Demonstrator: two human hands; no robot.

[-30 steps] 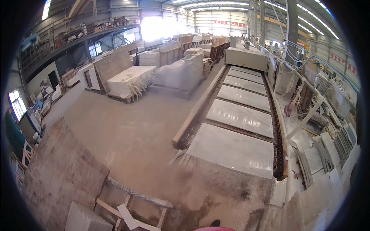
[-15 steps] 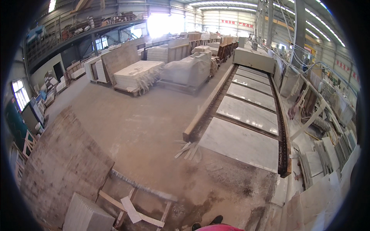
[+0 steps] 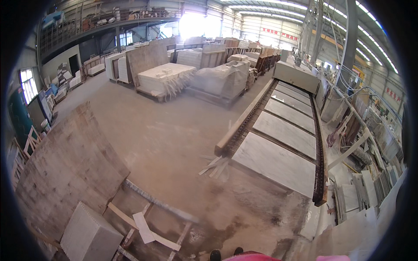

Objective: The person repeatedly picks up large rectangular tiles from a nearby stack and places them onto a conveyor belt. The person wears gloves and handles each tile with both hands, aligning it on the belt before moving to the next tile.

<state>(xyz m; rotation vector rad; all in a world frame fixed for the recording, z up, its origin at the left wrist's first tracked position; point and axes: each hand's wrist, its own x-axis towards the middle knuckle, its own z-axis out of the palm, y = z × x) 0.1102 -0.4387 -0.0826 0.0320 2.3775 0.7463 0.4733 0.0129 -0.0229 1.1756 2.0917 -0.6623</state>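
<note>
Evidently, the nearest pale slab [image 3: 278, 163] lies flat at the near end of the conveyor [image 3: 244, 117], right of centre in the frame. It looks like smooth stone, so it is probably heavy, stiff and brittle, and its face could be slippery if wet. The near edge, toward the lower right, seems the best hold, taken close to both corners. Neither hand is in view, so whether they are open or closed cannot be told; pink clothing [image 3: 252, 257] shows at the bottom.

View swung left, another pink patch [image 3: 333, 258] at lower edge, second dark shoe [image 3: 215, 255] now showing
</note>
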